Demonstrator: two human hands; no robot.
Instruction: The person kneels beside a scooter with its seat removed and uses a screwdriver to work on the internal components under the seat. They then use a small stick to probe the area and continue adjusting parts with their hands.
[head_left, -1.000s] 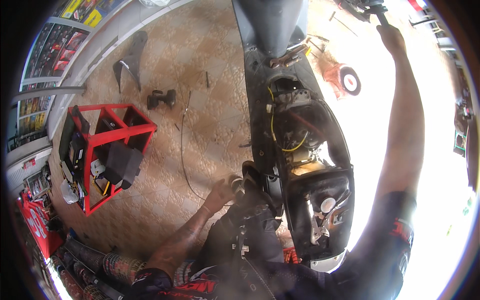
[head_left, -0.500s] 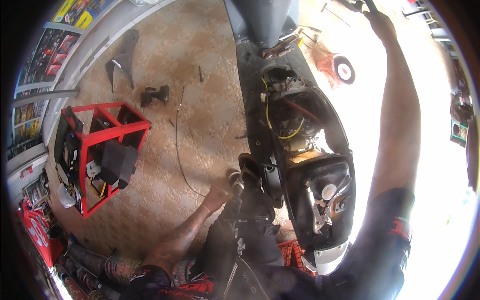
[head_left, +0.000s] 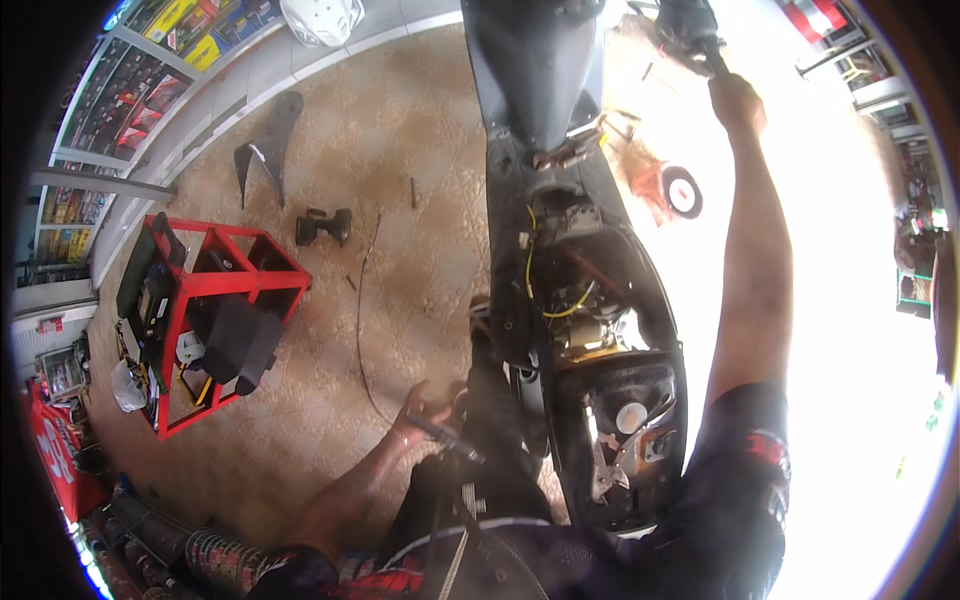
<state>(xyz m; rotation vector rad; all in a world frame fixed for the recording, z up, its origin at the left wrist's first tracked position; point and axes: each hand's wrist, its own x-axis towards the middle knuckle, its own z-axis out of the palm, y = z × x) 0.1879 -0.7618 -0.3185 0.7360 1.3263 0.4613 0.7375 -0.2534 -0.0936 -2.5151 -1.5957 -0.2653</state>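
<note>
My left hand (head_left: 424, 408) is low, beside my leg, fingers partly curled round a grey rod-shaped piece (head_left: 446, 437) that slants down to the right; its kind is unclear. A thin black cable (head_left: 361, 330) runs down the tiled floor to my left wrist; whether it touches the hand is hidden. Stretched far forward, my right hand (head_left: 738, 105) is closed on a black handlebar grip (head_left: 715, 60). The partly stripped scooter (head_left: 615, 375) stands between my arms, seat off, with a yellow hose (head_left: 529, 260) showing. Locking pliers (head_left: 603, 470) lie in its black under-seat tray.
A red metal cart (head_left: 235, 285) loaded with parts stands at left. On the floor are a black cordless drill (head_left: 323, 227), a dark plastic panel (head_left: 265, 150) and small dark pieces. A red object with a white-centred wheel (head_left: 683, 192) sits right of the scooter. Glare washes out the right side.
My view has shifted, so the floor and cart sit lower. My left hand has loosened from a fist, and the grey rod now shows below it. My right hand remains at the handlebar.
</note>
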